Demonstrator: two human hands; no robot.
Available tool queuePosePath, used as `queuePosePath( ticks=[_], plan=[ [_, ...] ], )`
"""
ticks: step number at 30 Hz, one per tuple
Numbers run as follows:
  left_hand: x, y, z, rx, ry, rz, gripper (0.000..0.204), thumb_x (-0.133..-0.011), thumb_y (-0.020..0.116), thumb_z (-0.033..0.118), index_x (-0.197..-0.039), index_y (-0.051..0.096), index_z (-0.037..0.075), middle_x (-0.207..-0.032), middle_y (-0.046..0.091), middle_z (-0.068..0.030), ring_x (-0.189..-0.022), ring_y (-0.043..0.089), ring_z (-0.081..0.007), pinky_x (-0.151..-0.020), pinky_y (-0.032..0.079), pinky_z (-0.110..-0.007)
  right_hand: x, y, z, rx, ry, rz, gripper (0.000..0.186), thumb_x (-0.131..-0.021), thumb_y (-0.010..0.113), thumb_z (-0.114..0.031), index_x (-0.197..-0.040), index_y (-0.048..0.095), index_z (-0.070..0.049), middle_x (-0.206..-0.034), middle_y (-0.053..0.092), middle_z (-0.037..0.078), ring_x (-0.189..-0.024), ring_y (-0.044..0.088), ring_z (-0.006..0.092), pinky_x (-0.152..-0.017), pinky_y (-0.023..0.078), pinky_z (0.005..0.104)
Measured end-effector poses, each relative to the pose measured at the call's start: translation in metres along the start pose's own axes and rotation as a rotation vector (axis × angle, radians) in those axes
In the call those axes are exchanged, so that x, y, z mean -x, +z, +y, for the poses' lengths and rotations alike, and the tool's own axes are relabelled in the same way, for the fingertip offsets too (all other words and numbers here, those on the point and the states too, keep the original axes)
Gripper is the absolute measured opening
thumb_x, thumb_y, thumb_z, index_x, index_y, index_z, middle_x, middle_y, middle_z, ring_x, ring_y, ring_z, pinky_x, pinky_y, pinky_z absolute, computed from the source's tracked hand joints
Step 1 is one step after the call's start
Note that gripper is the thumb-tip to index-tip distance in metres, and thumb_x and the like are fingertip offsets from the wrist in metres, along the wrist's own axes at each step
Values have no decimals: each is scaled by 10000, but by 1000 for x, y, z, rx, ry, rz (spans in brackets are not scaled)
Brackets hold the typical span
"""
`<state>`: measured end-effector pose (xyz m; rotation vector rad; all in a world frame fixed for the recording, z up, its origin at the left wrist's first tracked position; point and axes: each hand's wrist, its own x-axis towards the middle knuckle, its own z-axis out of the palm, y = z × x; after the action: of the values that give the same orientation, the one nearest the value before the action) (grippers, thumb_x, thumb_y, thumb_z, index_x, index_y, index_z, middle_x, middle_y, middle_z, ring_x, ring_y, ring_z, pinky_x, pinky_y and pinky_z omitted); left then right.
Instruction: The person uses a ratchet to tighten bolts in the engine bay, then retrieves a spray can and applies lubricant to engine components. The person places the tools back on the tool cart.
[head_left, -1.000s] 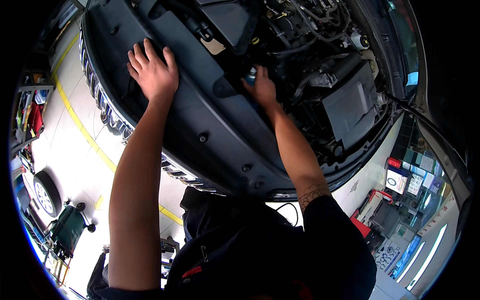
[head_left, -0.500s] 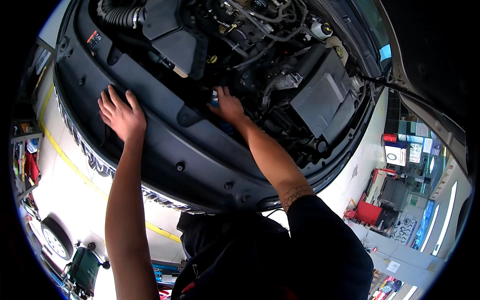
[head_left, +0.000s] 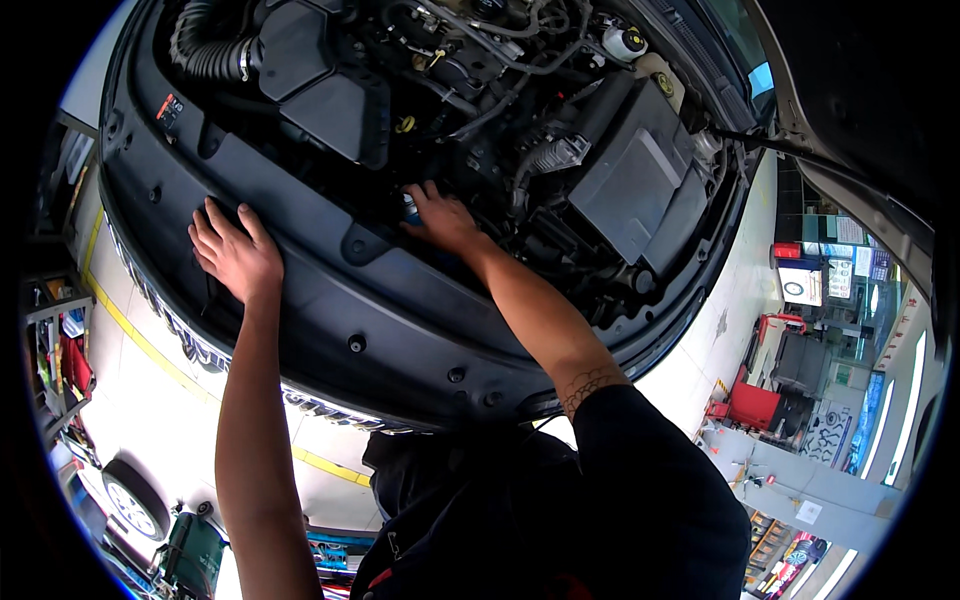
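My left hand (head_left: 237, 250) lies flat on the black plastic cover (head_left: 420, 322) along the front of a car's engine bay, its fingers spread. Just behind that cover my right hand (head_left: 446, 220) reaches down into the bay, fingers wrapped round a blue can with a whitish top (head_left: 411, 208). The can's lower part disappears in shadow and behind the hand. Beyond it stands a black air filter box (head_left: 330, 100) with a ribbed intake hose (head_left: 205, 50). A yellow dipstick handle (head_left: 405, 125) shows near the box's edge.
Right of my right forearm is a large black cover (head_left: 635, 190) with a ridged hose beside it. The raised hood (head_left: 860, 130) and its strut (head_left: 790, 152) overhang the right side. A wheel (head_left: 135, 498) and green machine (head_left: 190, 555) stand on the floor at lower left.
The whole view has shifted slightly, so the engine bay sits a little further up and left. My left hand stays on the cover; my right hand still grips the can.
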<state>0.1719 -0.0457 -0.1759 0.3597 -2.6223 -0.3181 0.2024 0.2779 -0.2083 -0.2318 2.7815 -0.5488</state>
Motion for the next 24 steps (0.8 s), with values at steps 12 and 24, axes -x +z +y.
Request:
queuePosePath(
  ticks=[12,24],
  plan=[
    [0,1,-1,-2,-1,-7,665,-1074,381,508,-1551,399,44,-1601,369,-209,-1516,271,-371,-1239,187,-511,-1,4,4,28,29,69,655,-890,746,-364,-1415,440,-118,-1330,518,245,-1105,642,451,-983,506,504],
    [0,-2,2,-3,-25,-6,651,-1063,404,484,-1540,404,41,-1588,376,-220,-1512,272,-386,-1236,186,-531,3,-23,-2,-323,103,124,666,-889,773,-346,-1434,456,-132,-1325,539,195,-1203,597,446,-1004,502,494]
  ],
)
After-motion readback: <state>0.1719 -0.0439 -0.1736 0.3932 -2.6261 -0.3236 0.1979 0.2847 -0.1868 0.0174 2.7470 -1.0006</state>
